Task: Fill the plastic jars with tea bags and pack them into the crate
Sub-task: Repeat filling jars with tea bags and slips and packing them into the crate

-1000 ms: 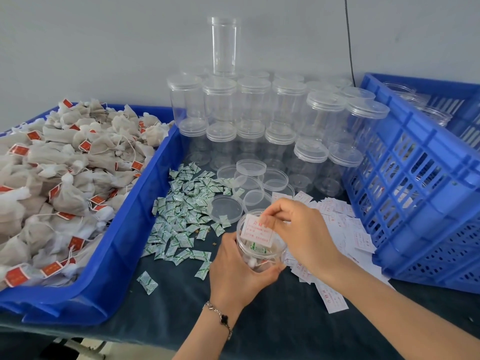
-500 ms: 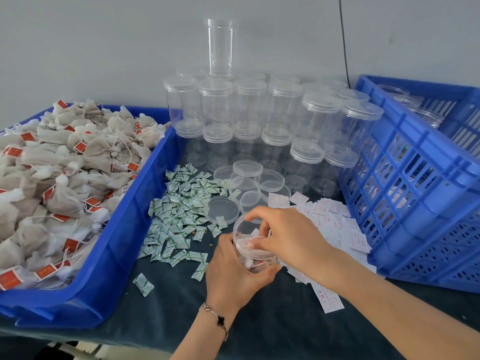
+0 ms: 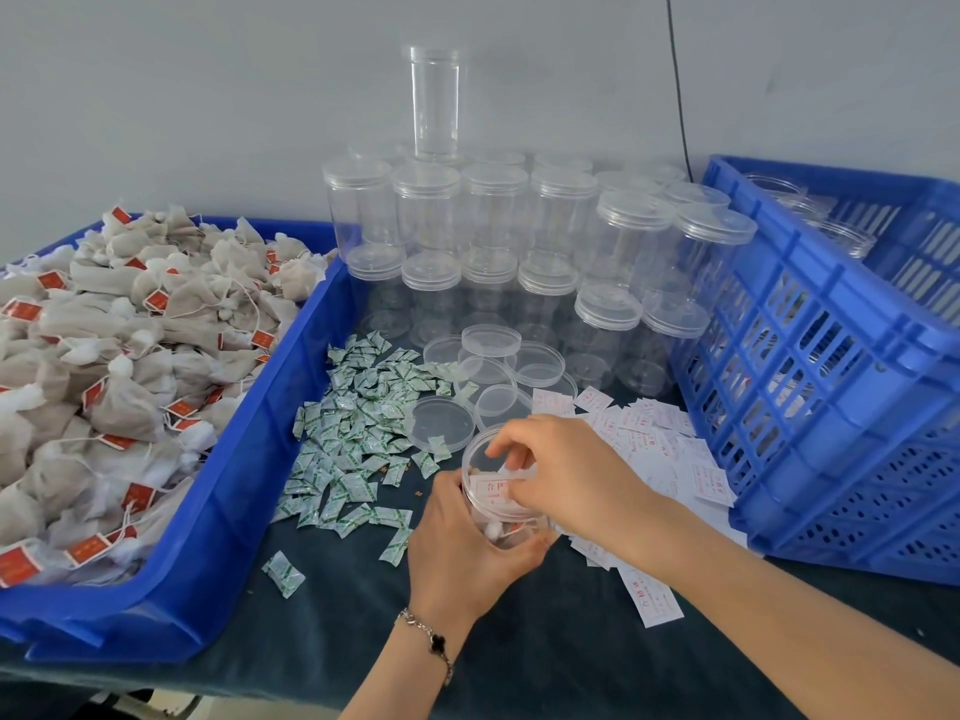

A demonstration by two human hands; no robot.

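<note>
Hands [image 3: 519, 511] low and near on the counter [image 3: 545, 662]: left hand [image 3: 462, 548] wrapped round the open jar [image 3: 501, 491], right hand [image 3: 566, 470] with fingertips dipped into its mouth. White slip [image 3: 496, 485], pinched above the rim a second ago, now pushed down inside against the wall (label stage apparently done, lid next). Jar tilted, long axis leaning away, mouth up and toward the wall. Further off, loose lids [image 3: 441, 423], green sachets [image 3: 353, 433], tea bags [image 3: 130, 366], stacked empty jars [image 3: 493, 241], crate [image 3: 831, 381] at right.
</note>
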